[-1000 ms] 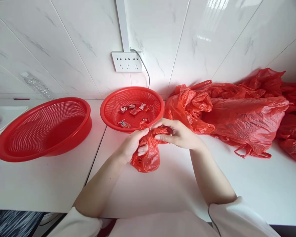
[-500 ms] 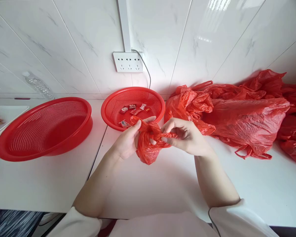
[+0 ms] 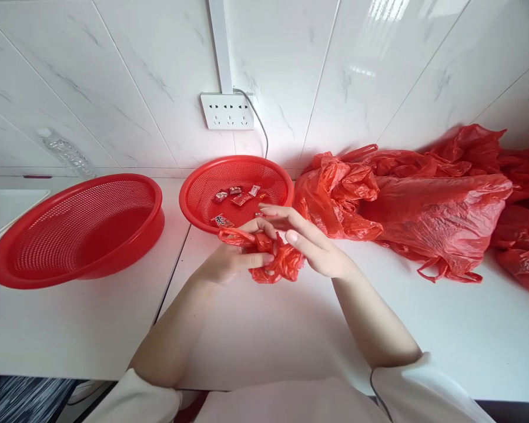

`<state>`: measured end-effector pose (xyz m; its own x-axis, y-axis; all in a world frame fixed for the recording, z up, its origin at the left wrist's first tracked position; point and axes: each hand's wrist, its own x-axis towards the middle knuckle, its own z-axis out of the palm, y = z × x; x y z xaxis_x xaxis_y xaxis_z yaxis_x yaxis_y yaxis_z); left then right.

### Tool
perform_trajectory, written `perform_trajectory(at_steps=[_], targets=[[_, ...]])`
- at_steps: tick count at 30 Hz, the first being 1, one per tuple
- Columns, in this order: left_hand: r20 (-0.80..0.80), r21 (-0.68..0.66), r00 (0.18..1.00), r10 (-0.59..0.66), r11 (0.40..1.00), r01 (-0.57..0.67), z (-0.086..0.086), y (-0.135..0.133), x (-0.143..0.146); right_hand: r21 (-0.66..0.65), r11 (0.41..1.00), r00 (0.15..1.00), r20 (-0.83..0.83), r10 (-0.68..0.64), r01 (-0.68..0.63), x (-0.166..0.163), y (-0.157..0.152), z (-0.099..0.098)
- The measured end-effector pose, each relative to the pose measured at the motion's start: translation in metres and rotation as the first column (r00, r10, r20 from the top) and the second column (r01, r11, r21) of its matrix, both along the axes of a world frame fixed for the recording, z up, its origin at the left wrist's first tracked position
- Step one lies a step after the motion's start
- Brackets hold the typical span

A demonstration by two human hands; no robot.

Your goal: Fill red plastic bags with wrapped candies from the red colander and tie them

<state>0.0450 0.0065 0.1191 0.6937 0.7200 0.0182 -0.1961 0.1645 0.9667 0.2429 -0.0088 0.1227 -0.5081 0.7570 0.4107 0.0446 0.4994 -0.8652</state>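
Bag (image 3: 277, 262), small and red, is sitting bunched up just above the white table (image 3: 268, 341), in front of the small basket (image 3: 194, 205). Left hand (image 3: 229, 264) is squeezing its fingers shut on it. Right hand (image 3: 317, 249) is touching it, fingers spread apart. Thin plastic is probably slipping easily, so a tight, gentle hold is looking best.

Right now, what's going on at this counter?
A person's left hand grips a small crumpled red plastic bag over the white counter. The right hand lies against it, fingers stretched out, grip unclear. Behind sits a small red mesh basket holding wrapped candies, with a larger red mesh basket left and a heap of red plastic bags right.
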Motion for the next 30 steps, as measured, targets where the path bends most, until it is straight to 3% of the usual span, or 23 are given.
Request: perform_trajectory(at_steps=[3, 6, 8, 9, 11, 15, 16, 17, 18, 19, 21, 23, 25, 27, 28, 30], targets=[[-0.122, 0.161, 0.992, -0.001, 0.987, 0.021, 0.008, -0.002, -0.005, -0.208, 0.964, 0.986, -0.066, 0.156, -0.167, 0.0, 0.008, -0.011], [-0.306, 0.371, 0.946, 0.107, 0.928, 0.015, 0.013, -0.002, -0.009, -0.253, 0.962, 0.994, -0.001, 0.11, -0.106, 0.0, 0.012, -0.019], [-0.354, 0.53, 0.902, 0.247, 0.848, -0.024, 0.011, -0.001, -0.009, -0.242, 0.969, 0.996, 0.052, 0.068, -0.053, -0.001, 0.013, -0.021], [-0.345, 0.613, 0.881, 0.324, 0.788, -0.05, 0.009, 0.0, -0.009, -0.226, 0.974, 0.996, 0.074, 0.047, -0.029, -0.003, 0.013, -0.022], [-0.263, 0.781, 0.834, 0.485, 0.615, -0.111, 0.0, 0.003, -0.007, -0.185, 0.982, 0.994, 0.111, -0.007, 0.027, -0.007, 0.013, -0.025], [-0.011, 0.97, 0.664, 0.748, 0.168, -0.173, -0.021, 0.013, -0.003, -0.218, 0.975, 0.997, 0.069, -0.033, 0.048, -0.02, 0.009, -0.03], [0.037, 0.977, 0.623, 0.781, 0.102, -0.185, -0.024, 0.015, -0.003, -0.26, 0.966, 1.0, 0.03, -0.002, 0.009, -0.023, 0.007, -0.03], [0.07, 0.975, 0.601, 0.797, 0.074, -0.211, -0.027, 0.017, -0.003, -0.313, 0.949, 0.999, -0.015, 0.041, -0.044, -0.026, 0.006, -0.03], [0.088, 0.963, 0.602, 0.793, 0.087, -0.256, -0.028, 0.018, -0.003, -0.376, 0.922, 0.995, -0.062, 0.079, -0.097, -0.028, 0.004, -0.029], [0.087, 0.941, 0.628, 0.773, 0.144, -0.308, -0.029, 0.019, -0.002, -0.44, 0.888, 0.99, -0.106, 0.095, -0.132, -0.029, 0.004, -0.029], [0.058, 0.865, 0.717, 0.694, 0.324, -0.383, -0.027, 0.019, -0.002, -0.544, 0.826, 0.984, -0.166, 0.065, -0.146, -0.029, 0.006, -0.029], [0.018, 0.794, 0.8, 0.6, 0.477, -0.376, -0.022, 0.017, -0.002, -0.578, 0.805, 0.981, -0.192, 0.03, -0.137, -0.027, 0.011, -0.03], [-0.053, 0.772, 0.86, 0.507, 0.567, -0.287, -0.016, 0.015, -0.003, -0.55, 0.82, 0.976, -0.211, 0.045, -0.157, -0.022, 0.017, -0.033], [-0.166, 0.811, 0.891, 0.423, 0.572, -0.12, -0.01, 0.012, -0.007, -0.508, 0.847, 0.973, -0.228, 0.045, -0.159, -0.015, 0.023, -0.036], [-0.241, 0.844, 0.878, 0.413, 0.536, -0.021, -0.007, 0.011, -0.009, -0.492, 0.859, 0.973, -0.231, 0.029, -0.142, -0.011, 0.025, -0.037], [-0.375, 0.9, 0.783, 0.497, 0.398, 0.179, -0.006, 0.009, -0.016, -0.475, 0.874, 0.973, -0.231, -0.006, -0.107, -0.004, 0.027, -0.039]])
